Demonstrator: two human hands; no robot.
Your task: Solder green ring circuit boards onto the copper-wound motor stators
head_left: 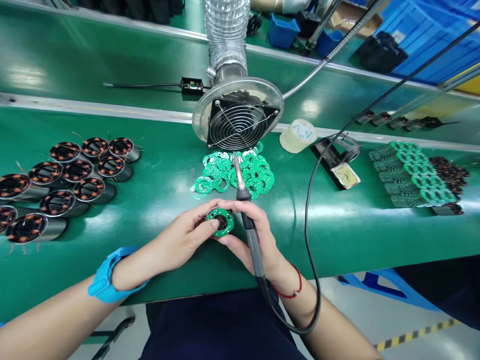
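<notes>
My left hand (180, 237) grips a motor stator topped by a green ring-shaped circuit board (227, 229), its thumb pressing on the board's inner edge. The stator body is mostly hidden by my fingers. A soldering iron (253, 244) rests in my right hand (268, 245), its metal tip pointing away from me toward the fan. The fingertips of that same hand also touch the far and near sides of the stator. Just beyond lies a loose heap of green ring boards (258, 175), with the iron's tip above it.
A fume extractor fan (238, 122) overhangs the heap. Several wound stators in metal housings (62, 205) stand at left. Rightward are a tape roll (299, 136), a soldering stand with a sponge (345, 176) and stacked boards (416, 175). The iron's black cable (307, 210) loops over my right forearm.
</notes>
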